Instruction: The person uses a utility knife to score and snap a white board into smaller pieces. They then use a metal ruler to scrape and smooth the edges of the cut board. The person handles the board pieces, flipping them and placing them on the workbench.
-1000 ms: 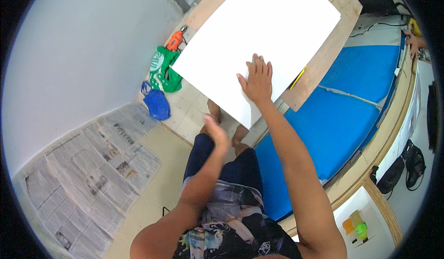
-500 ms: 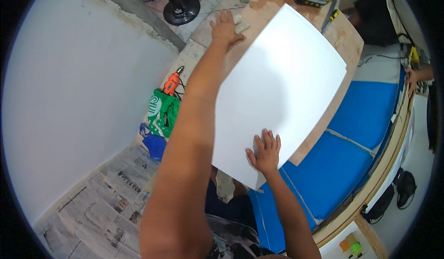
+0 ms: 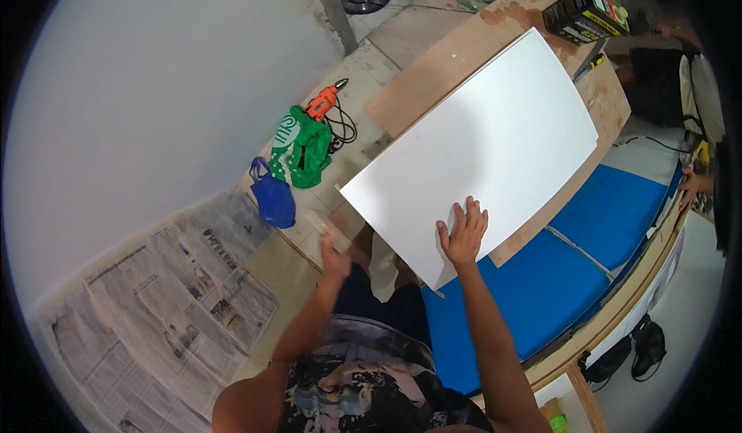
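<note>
My right hand [image 3: 466, 233] lies flat on the lower part of a large white board [image 3: 495, 139], fingers spread. The board rests on a brown plywood sheet [image 3: 433, 77], its near end jutting out past the plywood toward my body. My left hand [image 3: 335, 261] is off the board, low beside my leg, its fingers closed around a small pale flat block [image 3: 318, 224]. Motion blurs that hand and the block, so the block's exact kind cannot be made out.
An orange drill [image 3: 325, 102], a green bag [image 3: 309, 155] and a blue bag [image 3: 273, 199] lie at the left. Newspapers [image 3: 162, 294] cover the floor. A black tin [image 3: 585, 15] and yellow-handled tool [image 3: 593, 62] sit far right. Another person's hand [image 3: 692, 187] is beside the blue panels [image 3: 525, 294].
My left hand has come back from the plywood's far left side to near my leg, taking the pale block with it. The right hand stays on the white board. The view has shifted.
</note>
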`<state>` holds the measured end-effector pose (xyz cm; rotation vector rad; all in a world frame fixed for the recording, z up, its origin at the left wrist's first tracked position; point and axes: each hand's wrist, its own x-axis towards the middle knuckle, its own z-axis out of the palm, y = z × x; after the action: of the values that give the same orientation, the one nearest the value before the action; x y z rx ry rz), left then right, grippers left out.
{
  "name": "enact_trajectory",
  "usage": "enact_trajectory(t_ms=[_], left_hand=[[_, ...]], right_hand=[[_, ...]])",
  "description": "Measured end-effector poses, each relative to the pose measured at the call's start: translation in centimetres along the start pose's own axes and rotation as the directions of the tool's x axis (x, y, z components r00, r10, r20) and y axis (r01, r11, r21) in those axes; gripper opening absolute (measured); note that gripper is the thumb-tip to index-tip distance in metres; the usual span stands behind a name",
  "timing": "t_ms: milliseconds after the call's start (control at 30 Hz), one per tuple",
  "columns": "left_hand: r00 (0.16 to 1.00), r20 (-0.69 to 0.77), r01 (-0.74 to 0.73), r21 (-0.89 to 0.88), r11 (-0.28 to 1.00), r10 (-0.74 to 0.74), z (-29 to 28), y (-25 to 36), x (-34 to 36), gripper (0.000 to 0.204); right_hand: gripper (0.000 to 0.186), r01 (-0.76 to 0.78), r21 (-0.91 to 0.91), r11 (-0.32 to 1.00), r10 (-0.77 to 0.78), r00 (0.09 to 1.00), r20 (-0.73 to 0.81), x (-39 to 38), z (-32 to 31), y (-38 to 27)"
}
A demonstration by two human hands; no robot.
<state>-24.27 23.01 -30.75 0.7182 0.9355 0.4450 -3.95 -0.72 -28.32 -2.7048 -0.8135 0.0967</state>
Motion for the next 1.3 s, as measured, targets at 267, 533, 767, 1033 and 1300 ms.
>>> enact_trajectory(t_ms=[267, 533, 767, 1033, 1300], left_hand=[[0.973, -0.050, 0.196, -0.348, 0.917, -0.227, 8.7, -4.1, -5.0, 0.060], [0.996, -0.037, 0.081, -0.129, 0.988, -0.086, 7.5, 5.1, 4.1, 0.038], [0.996, 0.077, -0.058, 0.212, 0.976, 0.042, 4.2, 9.7, 6.6, 0.064], [0.970, 0.161, -0.241, 0.532, 0.812, 0.183, -3.1, 1.7, 7.4, 0.085], [0.903, 0.138, -0.411, 0.556, 0.722, 0.408, -3.1, -7.7, -3.1, 0.078]], right_hand=[[0.055, 0.062, -0.022, 0.998, -0.063, 0.997, -0.038, -0.2, -0.2, 0.0], [0.057, 0.072, 0.054, 0.996, -0.068, 0.996, -0.060, 5.2, 0.1, -7.4], [0.061, 0.082, -0.007, 0.997, -0.083, 0.996, -0.030, 8.0, 2.7, -6.3], [0.074, 0.103, -0.300, 0.948, -0.106, 0.994, 0.005, 12.1, 4.7, -5.1], [0.073, 0.126, -0.329, 0.936, -0.117, 0.992, 0.048, 12.2, 5.0, -5.5]])
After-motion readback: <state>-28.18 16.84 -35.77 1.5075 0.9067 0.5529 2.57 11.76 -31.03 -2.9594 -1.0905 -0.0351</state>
